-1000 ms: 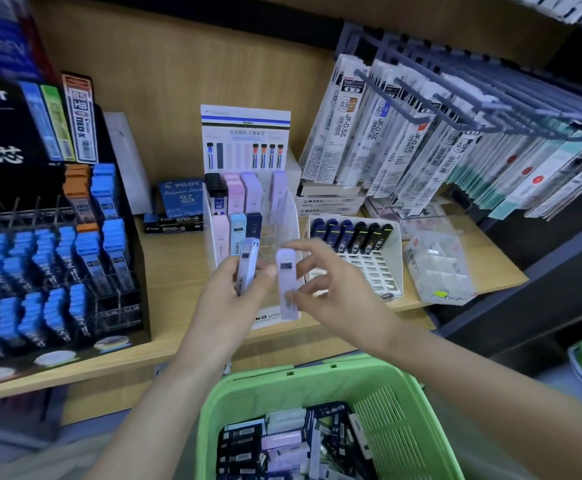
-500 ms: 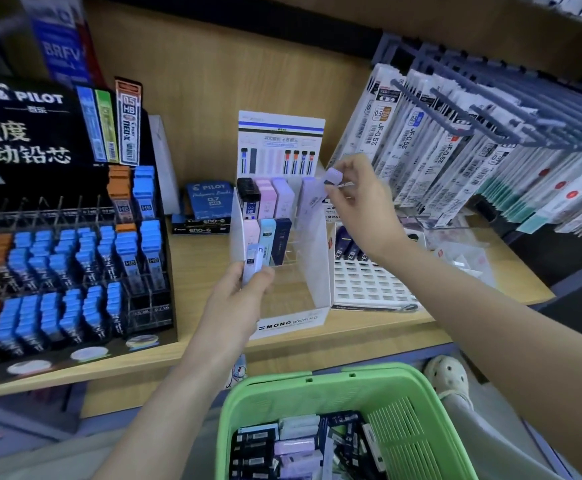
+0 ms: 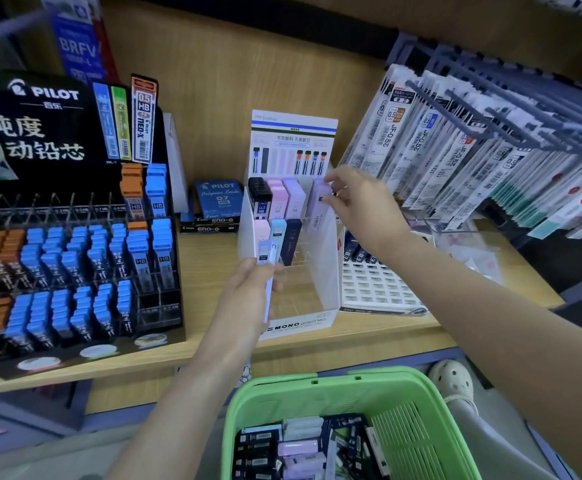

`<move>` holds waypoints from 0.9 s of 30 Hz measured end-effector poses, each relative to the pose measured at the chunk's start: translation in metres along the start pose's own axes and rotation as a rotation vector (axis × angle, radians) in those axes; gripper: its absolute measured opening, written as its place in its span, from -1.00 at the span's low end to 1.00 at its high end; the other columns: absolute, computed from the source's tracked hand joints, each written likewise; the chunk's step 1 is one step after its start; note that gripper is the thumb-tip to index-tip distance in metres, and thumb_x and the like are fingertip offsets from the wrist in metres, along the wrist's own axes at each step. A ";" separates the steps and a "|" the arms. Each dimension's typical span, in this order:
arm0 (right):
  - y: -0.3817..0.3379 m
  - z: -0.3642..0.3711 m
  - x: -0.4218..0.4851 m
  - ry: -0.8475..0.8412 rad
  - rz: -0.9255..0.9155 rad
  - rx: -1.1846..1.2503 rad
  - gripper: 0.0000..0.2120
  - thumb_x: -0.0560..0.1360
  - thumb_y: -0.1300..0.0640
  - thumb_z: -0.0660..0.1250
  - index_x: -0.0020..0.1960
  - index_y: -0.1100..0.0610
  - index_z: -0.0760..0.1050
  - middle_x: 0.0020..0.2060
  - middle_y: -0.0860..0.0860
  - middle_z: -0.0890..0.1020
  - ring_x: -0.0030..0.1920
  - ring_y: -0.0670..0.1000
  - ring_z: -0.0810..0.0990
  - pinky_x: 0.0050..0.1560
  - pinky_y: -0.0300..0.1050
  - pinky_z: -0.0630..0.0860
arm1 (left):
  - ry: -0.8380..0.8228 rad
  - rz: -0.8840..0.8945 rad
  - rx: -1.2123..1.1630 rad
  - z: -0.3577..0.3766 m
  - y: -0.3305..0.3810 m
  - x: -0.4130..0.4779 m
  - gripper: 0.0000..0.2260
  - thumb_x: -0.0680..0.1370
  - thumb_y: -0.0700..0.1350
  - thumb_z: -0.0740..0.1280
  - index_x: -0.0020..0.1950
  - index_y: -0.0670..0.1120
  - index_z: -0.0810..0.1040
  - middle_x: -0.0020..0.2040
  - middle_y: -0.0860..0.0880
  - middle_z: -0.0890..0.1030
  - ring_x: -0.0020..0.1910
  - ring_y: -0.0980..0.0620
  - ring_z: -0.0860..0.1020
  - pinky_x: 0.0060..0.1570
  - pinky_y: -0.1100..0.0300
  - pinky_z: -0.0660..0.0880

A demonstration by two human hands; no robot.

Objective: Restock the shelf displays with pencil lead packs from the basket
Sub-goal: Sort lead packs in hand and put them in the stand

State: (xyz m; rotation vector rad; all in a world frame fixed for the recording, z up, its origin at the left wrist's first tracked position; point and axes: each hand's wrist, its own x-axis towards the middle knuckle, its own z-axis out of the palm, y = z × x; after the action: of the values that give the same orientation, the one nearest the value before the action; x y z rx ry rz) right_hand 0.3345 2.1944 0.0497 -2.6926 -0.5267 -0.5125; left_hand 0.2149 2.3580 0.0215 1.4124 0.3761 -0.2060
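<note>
Head: lilac pack [image 3: 320, 201] in right hand [image 3: 362, 206]

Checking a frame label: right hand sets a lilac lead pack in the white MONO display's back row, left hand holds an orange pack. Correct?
No: in the head view the left hand holds a pale blue lead pack, not orange. The right hand does pinch a lilac lead pack at the white MONO display's back row.

The basket [image 3: 317, 380] (its packs [image 3: 300, 448] blurred) leaves the bottom edge.
</note>
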 end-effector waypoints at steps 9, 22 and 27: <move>-0.018 -0.002 -0.013 0.042 0.033 -0.049 -0.85 0.58 0.14 0.21 0.12 0.17 0.42 -0.01 0.03 0.46 -0.14 0.02 0.50 -0.23 -0.06 0.43 | -0.032 0.186 0.095 -0.004 -0.007 -0.004 -0.84 0.63 -0.16 0.15 0.00 0.03 0.50 -0.25 0.03 0.45 -0.42 0.12 0.41 -0.42 0.34 0.39; -0.060 -0.021 -0.082 -0.406 0.490 0.959 -0.96 0.53 0.19 0.31 -0.05 0.16 0.49 -0.30 0.04 0.62 -0.36 -0.05 0.62 -0.25 -0.21 0.60 | -0.073 0.296 0.316 0.005 -0.015 -0.006 -0.89 0.59 -0.04 0.23 0.04 -0.01 0.51 -0.11 0.10 0.49 -0.17 0.24 0.43 -0.31 0.48 0.30; -0.050 -0.029 -0.089 -0.318 0.457 0.968 -0.86 0.50 0.35 0.31 -0.03 0.13 0.47 -0.23 0.05 0.62 -0.32 -0.09 0.64 -0.20 -0.27 0.58 | -0.055 0.339 0.296 0.007 -0.018 -0.003 -0.94 0.56 -0.14 0.29 0.02 -0.05 0.51 -0.09 0.08 0.55 -0.21 0.29 0.47 -0.28 0.51 0.34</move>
State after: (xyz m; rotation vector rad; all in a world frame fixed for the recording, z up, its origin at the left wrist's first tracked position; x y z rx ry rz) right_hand 0.2288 2.2007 0.0515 -1.8426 -0.1419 0.2623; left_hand 0.2066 2.3478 0.0066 1.7333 0.0564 -0.0227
